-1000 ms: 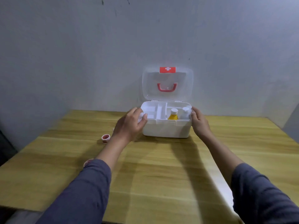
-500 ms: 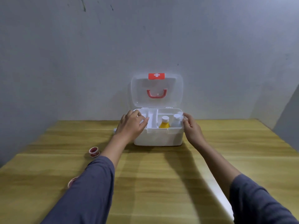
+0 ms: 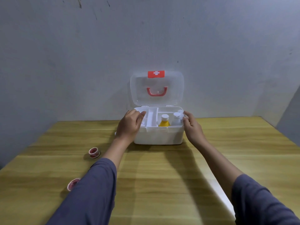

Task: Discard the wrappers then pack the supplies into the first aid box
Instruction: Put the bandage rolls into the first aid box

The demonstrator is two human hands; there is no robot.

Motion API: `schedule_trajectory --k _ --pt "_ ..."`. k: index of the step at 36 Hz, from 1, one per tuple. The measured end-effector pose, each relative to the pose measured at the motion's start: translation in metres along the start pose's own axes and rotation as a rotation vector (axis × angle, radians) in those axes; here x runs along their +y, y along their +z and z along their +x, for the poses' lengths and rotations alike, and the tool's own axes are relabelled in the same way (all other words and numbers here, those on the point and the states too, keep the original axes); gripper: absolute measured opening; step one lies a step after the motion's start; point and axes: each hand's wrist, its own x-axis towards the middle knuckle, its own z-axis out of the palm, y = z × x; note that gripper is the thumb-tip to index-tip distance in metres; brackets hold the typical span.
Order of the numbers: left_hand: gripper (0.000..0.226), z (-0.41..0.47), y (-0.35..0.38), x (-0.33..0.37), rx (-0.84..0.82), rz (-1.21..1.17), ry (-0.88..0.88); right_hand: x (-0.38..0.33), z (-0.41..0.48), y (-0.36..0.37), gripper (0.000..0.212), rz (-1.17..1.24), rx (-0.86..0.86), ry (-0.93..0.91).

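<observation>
The white first aid box (image 3: 158, 136) stands at the far edge of the table, its clear lid (image 3: 156, 88) raised against the wall. A white inner tray (image 3: 151, 118) sits in its top. Beside the tray stand a yellow bottle (image 3: 164, 121) and a clear bottle (image 3: 176, 118). My left hand (image 3: 129, 125) grips the tray's left end, fingers curled over the rim. My right hand (image 3: 191, 127) holds the box's right rim, fingertips by the clear bottle. Two red-and-white tape rolls lie on the table, one (image 3: 94, 152) left of the box and one (image 3: 72, 184) partly hidden by my left sleeve.
The wooden table (image 3: 162, 176) ends at a grey wall right behind the box. A small white thing peeks out behind my left wrist. No wrappers show in view.
My left hand has slid from the box's left side up onto the tray's rim. My right hand stays on the right rim. The camera has tilted, so the box sits lower in view.
</observation>
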Motion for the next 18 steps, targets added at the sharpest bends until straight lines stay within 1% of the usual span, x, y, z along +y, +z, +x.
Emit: schedule_trajectory --k 3,7,9,12,14,16,18 --pt "0.044 0.004 -0.003 0.003 0.065 0.007 0.019 -0.001 0.000 -0.001 0.037 -0.004 -0.006 -0.004" --pt "0.039 0.019 -0.005 0.013 0.120 -0.001 0.006 0.000 0.000 -0.001 0.038 0.002 -0.008 0.003" --pt "0.040 0.031 -0.005 0.025 0.107 -0.029 -0.020 0.001 0.001 -0.001 0.038 0.001 -0.011 0.006" --pt "0.035 0.051 -0.001 0.046 0.005 -0.140 -0.124 0.002 0.001 -0.002 0.040 0.008 -0.017 0.003" --pt "0.027 0.062 0.006 0.056 -0.118 -0.202 -0.252 0.002 0.002 -0.002 0.040 0.010 -0.020 -0.004" --pt "0.038 0.069 0.015 0.061 -0.256 -0.214 -0.356 0.003 0.002 -0.003 0.040 0.005 -0.027 -0.009" --pt "0.044 0.070 0.025 0.060 -0.348 -0.183 -0.397 0.005 0.004 -0.004 0.040 0.008 -0.036 -0.010"
